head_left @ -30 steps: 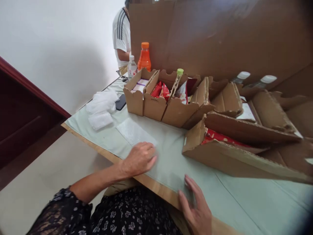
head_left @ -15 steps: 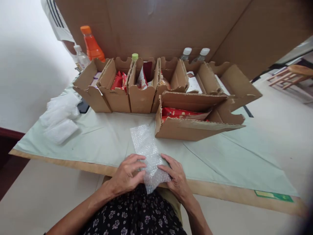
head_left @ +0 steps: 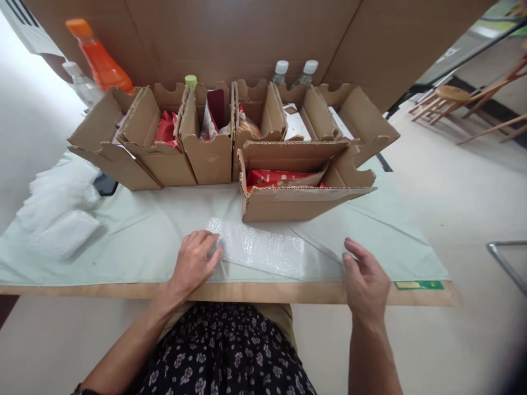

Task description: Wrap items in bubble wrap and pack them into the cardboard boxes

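A sheet of clear bubble wrap lies flat and sideways on the pale green table cover, just in front of a long cardboard box with red packets inside. My left hand rests on the sheet's left end, fingers stretched out flat. My right hand is near the sheet's right end, fingers spread and holding nothing; whether it touches the sheet I cannot tell.
A row of open cardboard boxes with snack packets stands behind. An orange bottle and clear bottles stand by a tall cardboard wall. White wrapped bundles and a dark phone lie at left. Wooden chair at right.
The bubble wrap was bunched lengthwise between both hands at the table edge; now it lies spread sideways. My hands moved apart to its ends. The view swung right.
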Demonstrator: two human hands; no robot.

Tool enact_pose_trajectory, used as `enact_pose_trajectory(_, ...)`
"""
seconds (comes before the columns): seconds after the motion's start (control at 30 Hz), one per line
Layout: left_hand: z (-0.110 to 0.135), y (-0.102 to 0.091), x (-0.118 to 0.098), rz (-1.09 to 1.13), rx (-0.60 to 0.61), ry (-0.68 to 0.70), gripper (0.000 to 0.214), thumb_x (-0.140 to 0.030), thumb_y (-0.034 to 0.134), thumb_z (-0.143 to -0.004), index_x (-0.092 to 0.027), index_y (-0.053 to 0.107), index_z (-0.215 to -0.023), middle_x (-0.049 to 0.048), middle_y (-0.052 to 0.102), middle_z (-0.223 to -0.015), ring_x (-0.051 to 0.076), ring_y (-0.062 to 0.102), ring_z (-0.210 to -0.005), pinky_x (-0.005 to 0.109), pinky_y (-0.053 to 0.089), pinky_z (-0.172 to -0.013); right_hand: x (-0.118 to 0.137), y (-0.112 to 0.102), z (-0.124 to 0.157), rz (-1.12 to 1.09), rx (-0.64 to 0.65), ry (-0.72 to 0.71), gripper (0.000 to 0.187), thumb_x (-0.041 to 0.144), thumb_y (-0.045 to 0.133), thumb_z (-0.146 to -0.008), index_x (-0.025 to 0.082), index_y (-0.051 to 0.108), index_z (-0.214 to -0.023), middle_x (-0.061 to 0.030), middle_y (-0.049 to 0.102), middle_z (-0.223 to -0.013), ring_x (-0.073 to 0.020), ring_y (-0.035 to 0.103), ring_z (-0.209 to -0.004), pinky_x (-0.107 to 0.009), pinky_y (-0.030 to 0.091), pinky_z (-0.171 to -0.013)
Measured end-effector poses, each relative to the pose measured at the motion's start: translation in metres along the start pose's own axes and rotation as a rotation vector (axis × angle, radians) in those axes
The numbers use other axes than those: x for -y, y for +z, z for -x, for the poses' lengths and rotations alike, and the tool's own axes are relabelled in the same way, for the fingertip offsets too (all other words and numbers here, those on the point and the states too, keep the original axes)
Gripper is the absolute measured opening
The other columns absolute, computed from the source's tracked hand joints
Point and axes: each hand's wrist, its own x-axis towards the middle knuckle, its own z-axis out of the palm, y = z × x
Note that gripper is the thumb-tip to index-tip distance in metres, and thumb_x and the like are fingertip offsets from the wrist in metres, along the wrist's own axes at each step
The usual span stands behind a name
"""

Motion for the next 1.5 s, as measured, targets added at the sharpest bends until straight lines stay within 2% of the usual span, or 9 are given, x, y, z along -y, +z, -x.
enact_pose_trajectory(0.17, -0.008, 0.006, 0.011, -0.182, 0.059, -0.183, 0.041, -0.025, 0.056, -0.093, -0.010, 0.061, -0.131, 0.0154, 0.074, -0.104, 0.034, 0.068, -0.098, 0.047, 0.053, -0.084, 0.018, 0.031, 0.031, 0.190, 0.205, -0.367, 0.026, 0.034, 0.056, -0.099, 0.024, 0.073, -0.115, -0.0110, 0.069, -0.135, -0.0289, 0.063, -0.126, -0.051, 0.047, -0.108)
enact_pose_trajectory(0.43, 0.002, -0.003, 0.006, -0.163, 0.149, -0.208, 0.042, -0.014, 0.049, -0.090, -0.014, 0.061, -0.131, 0.0054, 0.075, -0.081, 0.027, 0.072, -0.079, 0.041, 0.053, -0.079, 0.013, 0.056, 0.021, 0.419, 0.259, -0.490, 0.030, 0.027, 0.051, -0.101, 0.023, 0.070, -0.123, -0.0126, 0.061, -0.146, -0.0335, 0.053, -0.136, -0.051, 0.048, -0.102)
enact_pose_trajectory(0.6, 0.003, -0.006, -0.015, -0.100, -0.029, -0.042, 0.037, -0.021, 0.051, -0.096, -0.017, 0.061, -0.131, 0.0163, 0.071, -0.126, 0.032, 0.065, -0.119, 0.047, 0.052, -0.099, 0.052, 0.070, 0.028, 0.343, 0.298, -0.578, 0.028, 0.024, 0.050, -0.102, 0.020, 0.068, -0.123, -0.0130, 0.064, -0.141, -0.0315, 0.054, -0.136, -0.050, 0.049, -0.104)
enact_pose_trajectory(0.77, 0.008, 0.028, -0.033, -0.110, 0.155, 0.131, 0.051, -0.025, 0.051, -0.097, -0.013, 0.051, -0.147, 0.0190, 0.052, -0.156, 0.036, 0.045, -0.147, 0.056, 0.036, -0.120, 0.073, 0.108, 0.055, 0.270, 0.649, -0.736, 0.045, 0.015, 0.052, -0.096, 0.021, 0.061, -0.141, -0.0118, 0.059, -0.149, -0.0273, 0.050, -0.142, -0.047, 0.048, -0.110)
enact_pose_trajectory(1.03, 0.022, 0.038, -0.026, -0.112, 0.201, 0.090, 0.055, -0.031, 0.049, -0.099, -0.014, 0.047, -0.152, 0.0176, 0.044, -0.162, 0.036, 0.038, -0.152, 0.057, 0.028, -0.124, -0.026, -0.014, 0.027, 0.631, 0.077, -0.366, 0.042, 0.035, 0.049, -0.102, 0.019, 0.062, -0.139, -0.0163, 0.064, -0.142, -0.0351, 0.055, -0.137, -0.056, 0.043, -0.111)
enact_pose_trajectory(1.13, 0.020, 0.028, -0.034, -0.073, 0.130, 0.084, 0.051, -0.032, 0.049, -0.101, -0.015, 0.050, -0.149, 0.0195, 0.042, -0.163, 0.037, 0.035, -0.154, 0.059, 0.030, -0.123, 0.015, 0.010, 0.041, 0.488, 0.106, -0.465, 0.044, 0.027, 0.052, -0.100, 0.019, 0.056, -0.144, -0.0153, 0.062, -0.145, -0.0317, 0.055, -0.137, -0.053, 0.044, -0.112)
enact_pose_trajectory(1.3, 0.022, 0.024, -0.036, -0.045, 0.183, 0.165, 0.050, -0.031, 0.048, -0.102, -0.016, 0.050, -0.150, 0.0159, 0.047, -0.161, 0.033, 0.037, -0.154, 0.057, 0.027, -0.126, 0.082, 0.097, 0.073, 0.347, 0.614, -0.699, 0.048, 0.016, 0.051, -0.096, 0.021, 0.057, -0.143, -0.0113, 0.057, -0.152, -0.0272, 0.051, -0.141, -0.048, 0.044, -0.113)
enact_pose_trajectory(1.37, 0.025, 0.027, -0.028, -0.035, 0.254, 0.180, 0.054, -0.032, 0.049, -0.102, -0.014, 0.046, -0.153, 0.0158, 0.047, -0.161, 0.033, 0.038, -0.153, 0.057, 0.028, -0.125, 0.063, 0.091, 0.071, 0.390, 0.628, -0.708, 0.042, 0.021, 0.051, -0.099, 0.022, 0.061, -0.139, -0.0099, 0.059, -0.150, -0.0283, 0.052, -0.141, -0.050, 0.043, -0.112)
enact_pose_trajectory(1.5, 0.028, 0.027, -0.012, 0.045, 0.279, 0.212, 0.051, -0.034, 0.049, -0.102, -0.019, 0.049, -0.151, 0.0127, 0.045, -0.163, 0.029, 0.035, -0.155, 0.054, 0.030, -0.125, -0.011, 0.020, 0.045, 0.575, 0.225, -0.508, 0.035, 0.035, 0.046, -0.105, 0.020, 0.067, -0.128, -0.0134, 0.068, -0.137, -0.0329, 0.059, -0.132, -0.052, 0.047, -0.103)
